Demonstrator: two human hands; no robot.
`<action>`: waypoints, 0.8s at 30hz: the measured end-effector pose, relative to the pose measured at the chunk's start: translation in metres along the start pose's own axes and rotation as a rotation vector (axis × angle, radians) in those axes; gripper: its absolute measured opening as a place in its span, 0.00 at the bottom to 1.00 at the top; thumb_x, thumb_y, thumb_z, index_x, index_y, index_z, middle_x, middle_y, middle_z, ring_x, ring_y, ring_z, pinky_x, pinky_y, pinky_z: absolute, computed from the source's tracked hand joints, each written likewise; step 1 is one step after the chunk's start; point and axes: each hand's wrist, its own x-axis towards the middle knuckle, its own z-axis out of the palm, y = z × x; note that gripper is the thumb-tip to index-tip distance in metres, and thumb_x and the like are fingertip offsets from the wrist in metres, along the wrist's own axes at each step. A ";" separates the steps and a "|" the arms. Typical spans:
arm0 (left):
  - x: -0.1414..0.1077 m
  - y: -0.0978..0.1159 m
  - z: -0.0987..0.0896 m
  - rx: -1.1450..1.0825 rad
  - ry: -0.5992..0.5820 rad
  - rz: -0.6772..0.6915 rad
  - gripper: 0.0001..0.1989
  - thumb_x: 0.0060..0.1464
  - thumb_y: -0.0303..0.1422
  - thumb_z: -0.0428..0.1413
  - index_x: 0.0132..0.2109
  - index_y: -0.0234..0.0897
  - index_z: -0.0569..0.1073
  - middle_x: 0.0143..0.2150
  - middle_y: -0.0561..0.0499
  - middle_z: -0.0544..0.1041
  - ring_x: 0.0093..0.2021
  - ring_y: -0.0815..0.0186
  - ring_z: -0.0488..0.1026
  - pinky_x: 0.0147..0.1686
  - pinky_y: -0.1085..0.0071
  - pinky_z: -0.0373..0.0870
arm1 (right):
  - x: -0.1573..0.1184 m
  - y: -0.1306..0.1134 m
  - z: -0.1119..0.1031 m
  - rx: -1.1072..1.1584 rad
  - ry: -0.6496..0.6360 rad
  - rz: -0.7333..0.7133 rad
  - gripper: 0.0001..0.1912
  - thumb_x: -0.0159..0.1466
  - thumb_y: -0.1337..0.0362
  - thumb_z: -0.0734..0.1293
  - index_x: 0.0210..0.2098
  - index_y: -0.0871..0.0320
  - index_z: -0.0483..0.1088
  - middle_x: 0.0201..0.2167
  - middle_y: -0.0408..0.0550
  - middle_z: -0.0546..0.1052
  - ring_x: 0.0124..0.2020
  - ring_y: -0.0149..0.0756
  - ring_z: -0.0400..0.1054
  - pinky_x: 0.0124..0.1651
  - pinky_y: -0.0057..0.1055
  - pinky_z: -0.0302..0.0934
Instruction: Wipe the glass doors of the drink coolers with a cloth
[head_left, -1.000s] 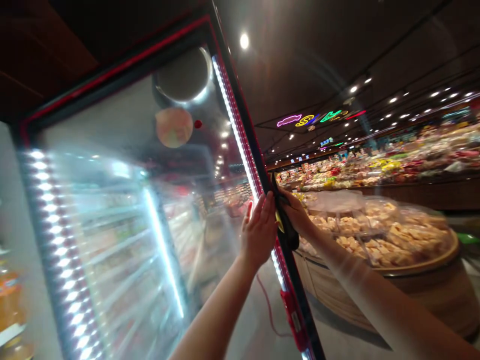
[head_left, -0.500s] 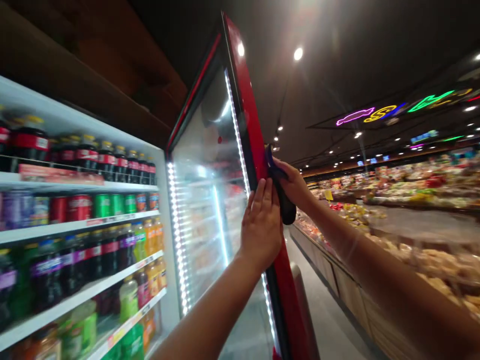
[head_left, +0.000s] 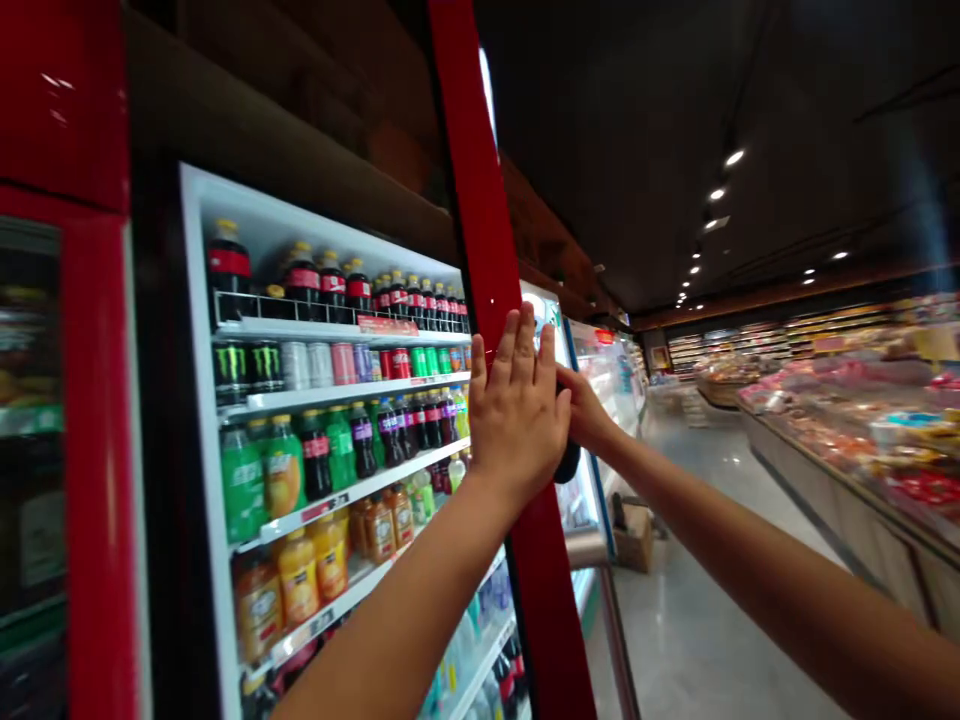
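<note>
A red-framed cooler door (head_left: 487, 215) stands at an angle, its edge running from top centre to bottom centre. My left hand (head_left: 517, 410) lies against that red edge, its fingers spread and pointing up. Just right of it, on the far side of the door, my right hand (head_left: 589, 410) is closed at a dark handle-like object (head_left: 568, 464). Most of its fingers and much of that object are hidden behind my left hand.
Shelves (head_left: 352, 328) of bottles and cans fill the lit cooler on the left. Beside it is another red frame (head_left: 97, 400). To the right stand a metal rail (head_left: 619, 640), a cardboard box (head_left: 634, 535), an aisle floor (head_left: 697, 540) and a produce display (head_left: 862, 430).
The view has swung, showing more of the cooler's left side and the aisle. The door is seen more nearly edge-on. My left hand's fingers are more spread; both hands remain at the door edge.
</note>
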 end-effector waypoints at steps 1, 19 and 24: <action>-0.005 -0.012 -0.002 0.016 0.008 -0.011 0.37 0.64 0.40 0.52 0.74 0.32 0.50 0.78 0.40 0.41 0.77 0.56 0.37 0.74 0.47 0.34 | 0.001 0.004 0.017 0.000 -0.004 -0.008 0.26 0.63 0.61 0.67 0.61 0.51 0.72 0.61 0.49 0.75 0.62 0.46 0.69 0.66 0.45 0.61; -0.095 -0.234 -0.011 0.387 0.117 -0.099 0.33 0.63 0.34 0.53 0.72 0.32 0.56 0.78 0.34 0.35 0.77 0.44 0.37 0.70 0.44 0.53 | 0.030 0.097 0.250 -0.194 -0.085 -0.117 0.37 0.64 0.74 0.59 0.71 0.48 0.58 0.73 0.50 0.57 0.73 0.43 0.50 0.70 0.50 0.54; -0.126 -0.290 -0.002 0.566 -0.057 -0.068 0.32 0.63 0.36 0.54 0.71 0.33 0.59 0.77 0.38 0.47 0.77 0.52 0.40 0.73 0.42 0.42 | 0.028 0.118 0.301 -0.200 -0.105 -0.128 0.38 0.62 0.77 0.59 0.70 0.48 0.60 0.72 0.51 0.58 0.72 0.45 0.52 0.70 0.51 0.54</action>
